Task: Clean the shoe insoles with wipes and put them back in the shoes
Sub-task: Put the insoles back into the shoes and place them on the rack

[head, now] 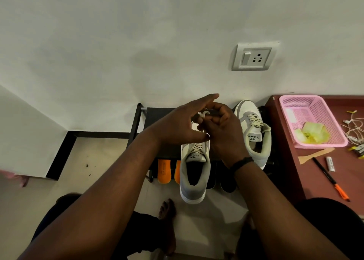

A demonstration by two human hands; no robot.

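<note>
A grey and white sneaker (pixel 194 173) lies on the black shoe rack (pixel 155 119), heel toward me and hanging over the front edge. Both hands meet over its toe end. My left hand (pixel 183 125) and my right hand (pixel 224 133) pinch its cream laces between curled fingers. The second sneaker (pixel 254 133) rests on the rack to the right, apart from my hands. Two orange insoles (pixel 164 171) stick out from the shelf below, left of the near sneaker. Dark insoles (pixel 227 182) show beneath it on the right.
A dark red table (pixel 315 173) stands at right with a pink basket (pixel 311 121) holding a crumpled yellow-green wipe (pixel 313 133), pens (pixel 331 178), a marker and white cables. A wall socket (pixel 255 56) sits above the rack. My bare feet are on the floor below.
</note>
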